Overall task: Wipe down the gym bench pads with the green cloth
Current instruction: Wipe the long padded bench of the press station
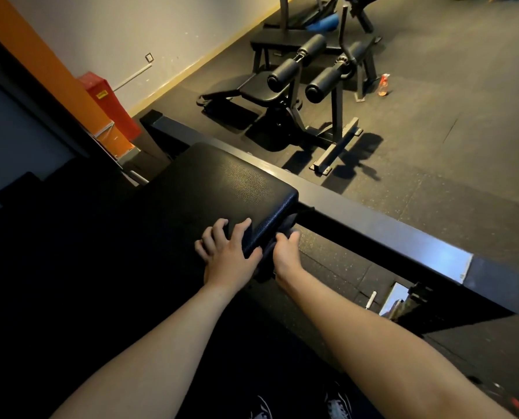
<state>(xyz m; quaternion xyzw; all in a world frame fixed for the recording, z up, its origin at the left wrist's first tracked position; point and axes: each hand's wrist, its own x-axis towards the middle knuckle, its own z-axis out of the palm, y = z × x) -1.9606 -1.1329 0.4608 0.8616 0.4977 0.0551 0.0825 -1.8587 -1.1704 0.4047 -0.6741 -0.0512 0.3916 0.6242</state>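
While left hand (228, 251) lies spread on the bench pad (222, 182), holding nothing, right hand (286, 252) just beside it clutches the bunched cloth (268, 252) against the pad's end — likely risk: dim light, missed patches.

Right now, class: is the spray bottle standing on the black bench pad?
No: the spray bottle stands on the floor beside the leg machine, well away from the near bench pad.

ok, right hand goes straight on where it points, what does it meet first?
The right hand would probably meet the black frame beam just past the bench pad end; depth is unclear.
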